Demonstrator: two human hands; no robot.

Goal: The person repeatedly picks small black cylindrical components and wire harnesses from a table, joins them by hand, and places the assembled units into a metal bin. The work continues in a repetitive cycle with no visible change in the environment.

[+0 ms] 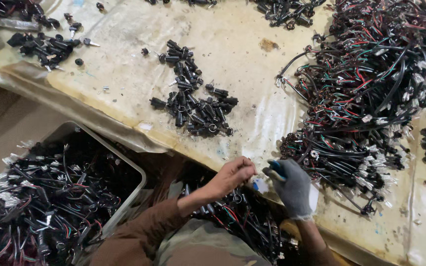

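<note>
My bare left hand [233, 175] reaches out of a brown sleeve, its fingertips pinched together at the table's near edge. My right hand [293, 188], in a grey glove with blue tips, is curled close beside it. A small white part [260, 185] sits between the two hands, and both seem to pinch it; what it connects to is hidden. Below the hands, a bunch of black wires with red and green strands [245, 216] lies in my lap.
A heap of black cylindrical parts [193, 101] lies mid-table on stained plastic sheeting [252, 74]. A large tangle of wire harnesses [371, 83] fills the right side. A grey bin [133, 170] at lower left holds more harnesses. Smaller piles of black parts [43, 47] sit far left.
</note>
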